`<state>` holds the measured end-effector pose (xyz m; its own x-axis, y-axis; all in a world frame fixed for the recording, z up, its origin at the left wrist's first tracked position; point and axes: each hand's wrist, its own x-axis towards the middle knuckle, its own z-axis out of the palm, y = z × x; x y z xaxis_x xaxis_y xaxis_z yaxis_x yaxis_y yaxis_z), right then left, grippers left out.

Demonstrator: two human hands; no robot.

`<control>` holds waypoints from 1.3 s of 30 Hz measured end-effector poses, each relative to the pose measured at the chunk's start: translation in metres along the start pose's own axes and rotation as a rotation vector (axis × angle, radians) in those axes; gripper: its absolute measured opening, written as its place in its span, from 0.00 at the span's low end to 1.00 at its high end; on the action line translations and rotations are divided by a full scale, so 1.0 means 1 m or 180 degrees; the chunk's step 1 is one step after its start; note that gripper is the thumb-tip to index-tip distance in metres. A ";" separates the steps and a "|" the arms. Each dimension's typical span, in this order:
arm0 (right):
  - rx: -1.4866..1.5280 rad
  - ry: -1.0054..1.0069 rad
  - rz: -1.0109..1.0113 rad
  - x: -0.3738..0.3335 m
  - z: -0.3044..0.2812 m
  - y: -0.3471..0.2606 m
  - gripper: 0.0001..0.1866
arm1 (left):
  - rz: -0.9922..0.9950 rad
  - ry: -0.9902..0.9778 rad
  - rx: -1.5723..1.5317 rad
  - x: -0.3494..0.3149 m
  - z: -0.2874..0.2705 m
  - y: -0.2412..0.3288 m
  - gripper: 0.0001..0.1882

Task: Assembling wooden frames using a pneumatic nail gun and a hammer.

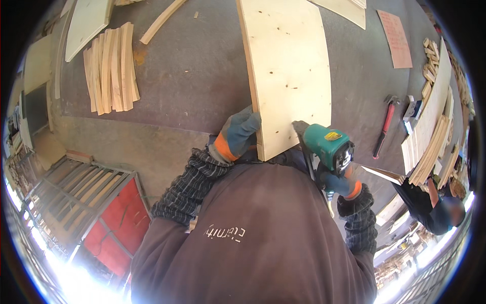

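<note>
A pale plywood panel [289, 66] with scattered dark knots lies lengthwise in front of me, its near end close to my body. A wooden strip [247, 55] runs along its left edge. My left hand [237, 133], in a blue and orange glove, is closed on the panel's near left edge. In my gloved right hand [345, 183] I hold a green nail gun [326, 144]. The gun's nose rests on or just above the panel near its close end; contact is hard to tell. Part of the handle hides behind the gun's body.
Wood strips [111, 68] lie bundled at the left of the dark table [187, 91]. Right of the panel are a red-handled hammer [386, 124], a pinkish sheet [395, 39] and stacked strips [433, 147]. A red metal cart [114, 238] stands lower left. Another person [430, 207] is at the right.
</note>
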<state>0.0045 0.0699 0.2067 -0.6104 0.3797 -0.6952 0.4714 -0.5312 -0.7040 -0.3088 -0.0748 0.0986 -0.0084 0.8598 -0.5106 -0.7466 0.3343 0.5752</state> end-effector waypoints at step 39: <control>-0.0424 -0.1248 0.0125 0.036 -0.019 -0.036 0.33 | -0.0307 -0.0110 0.0381 -0.001 0.007 0.014 0.35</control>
<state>-0.0223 0.1173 0.2045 -0.7744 0.0302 -0.6320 0.5617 -0.4269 -0.7087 -0.3152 -0.0681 0.1116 0.0840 0.8335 -0.5461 -0.6581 0.4579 0.5977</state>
